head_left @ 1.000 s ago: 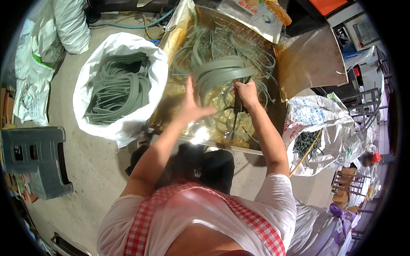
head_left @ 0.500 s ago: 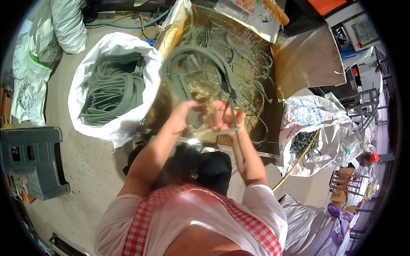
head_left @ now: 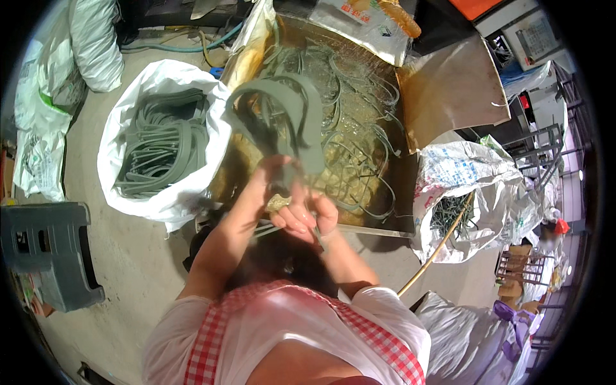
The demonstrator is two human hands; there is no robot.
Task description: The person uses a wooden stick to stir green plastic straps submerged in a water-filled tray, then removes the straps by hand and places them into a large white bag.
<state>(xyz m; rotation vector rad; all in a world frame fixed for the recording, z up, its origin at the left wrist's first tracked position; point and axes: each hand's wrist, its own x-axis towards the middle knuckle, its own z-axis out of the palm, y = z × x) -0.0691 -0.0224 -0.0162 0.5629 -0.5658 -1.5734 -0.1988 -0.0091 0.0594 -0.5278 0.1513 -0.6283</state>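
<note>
A looped bundle of wide, flat grey-green strips (head_left: 309,122) arches above a wet, brownish tray (head_left: 405,192). My left hand (head_left: 269,176) is closed around the bundle's near end; its fingers are partly hidden. Just to its right and nearer my body, my right hand (head_left: 309,213) has curled fingers around a thin grey-green strip, whose end shows below the hand. The two hands are close together at the tray's front edge. Several thin, curly strips (head_left: 359,154) lie in the shallow liquid in the tray.
At the left stands a white woven sack (head_left: 115,154) filled with looped grey-green strips. A grey plastic stool (head_left: 58,256) is farther left. On the right, a white sack (head_left: 443,167) holds thin dark scraps, with a bamboo stick (head_left: 436,260) leaning across it. A brown board (head_left: 449,96) rises behind it.
My right hand has moved left and toward my body, close to the left hand. The looped bundle has swung and turned. The whole view has shifted slightly.
</note>
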